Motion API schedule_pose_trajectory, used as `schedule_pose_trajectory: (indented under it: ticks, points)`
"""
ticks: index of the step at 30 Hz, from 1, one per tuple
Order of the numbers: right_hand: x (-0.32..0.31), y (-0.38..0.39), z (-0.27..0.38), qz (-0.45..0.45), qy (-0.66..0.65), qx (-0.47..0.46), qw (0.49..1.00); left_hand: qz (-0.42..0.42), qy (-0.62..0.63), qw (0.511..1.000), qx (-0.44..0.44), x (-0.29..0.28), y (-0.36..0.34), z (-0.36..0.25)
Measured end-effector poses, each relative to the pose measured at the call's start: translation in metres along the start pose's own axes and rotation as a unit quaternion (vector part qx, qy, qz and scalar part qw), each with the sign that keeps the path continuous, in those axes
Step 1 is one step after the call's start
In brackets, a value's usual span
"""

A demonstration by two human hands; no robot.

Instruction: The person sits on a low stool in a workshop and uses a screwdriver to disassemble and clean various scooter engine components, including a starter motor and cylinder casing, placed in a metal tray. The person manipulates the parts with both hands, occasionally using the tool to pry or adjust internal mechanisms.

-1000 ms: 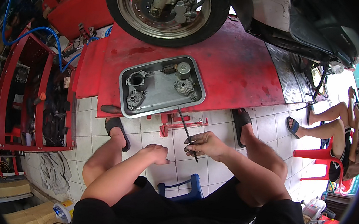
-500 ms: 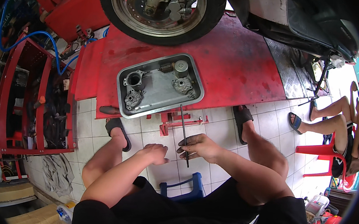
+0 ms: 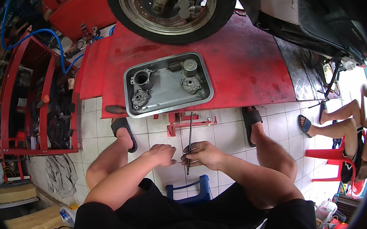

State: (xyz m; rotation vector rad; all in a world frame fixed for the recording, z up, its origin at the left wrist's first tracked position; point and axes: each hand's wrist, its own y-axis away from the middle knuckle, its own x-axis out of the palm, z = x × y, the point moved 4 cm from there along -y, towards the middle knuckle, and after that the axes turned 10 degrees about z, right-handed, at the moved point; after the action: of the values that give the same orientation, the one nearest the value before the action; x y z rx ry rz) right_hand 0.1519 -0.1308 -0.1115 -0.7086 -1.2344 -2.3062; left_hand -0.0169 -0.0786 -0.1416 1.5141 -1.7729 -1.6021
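Observation:
My right hand (image 3: 206,155) pinches a long thin dark rod (image 3: 191,130) near its lower end. The rod stands almost straight up in the view, and its kind I cannot make out. Close by on the left is my left hand (image 3: 162,155), back upward, its fingers curled under and its thumb pointing toward the rod without touching it. The inside of that hand is hidden. Beyond both hands a grey metal tray (image 3: 166,108) holds a ring-shaped metal housing (image 3: 142,78), a gear-like metal part (image 3: 140,98), a round metal can (image 3: 190,66) and another metal casting (image 3: 191,84).
The tray lies on a red lift platform (image 3: 249,63), under a motorcycle wheel (image 3: 169,30). A blue stool (image 3: 203,188) is below my hands. On the left stands a red tool rack (image 3: 43,119); a person sits on a red chair (image 3: 324,154) at the right.
The rod has turned from a slant to nearly upright in my right hand. The view has shifted slightly, and my left hand stays curled beside it.

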Motion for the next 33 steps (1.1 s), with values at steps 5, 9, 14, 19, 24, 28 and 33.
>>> schedule_pose_trajectory:
  ticks: [5,9,14,19,24,28,33]
  points:
    - [0.0,0.001,0.001,-0.042,0.033,-0.008,0.999,-0.017,-0.001,1.0,0.01,0.0,0.0,0.0]
    - [0.001,0.002,0.0,-0.05,0.043,-0.015,0.998,-0.033,0.0,0.999,0.022,0.002,-0.001,0.001]
    - [0.001,0.003,0.0,-0.054,0.023,-0.004,0.998,-0.027,0.0,0.999,0.019,0.0,0.001,-0.001]
    - [-0.004,0.0,0.0,-0.062,-0.013,-0.028,0.998,-0.016,0.001,1.0,0.014,-0.001,0.002,-0.003]
    - [-0.003,0.002,0.007,-0.075,-0.02,-0.064,0.995,-0.014,-0.001,1.0,0.014,0.0,0.001,-0.002]
    - [-0.006,0.003,0.01,-0.091,-0.029,-0.052,0.994,-0.02,-0.004,1.0,0.017,-0.001,0.001,-0.002]
    - [-0.008,0.003,0.011,-0.113,-0.003,-0.069,0.991,-0.001,-0.011,1.0,0.008,-0.001,0.0,-0.002]
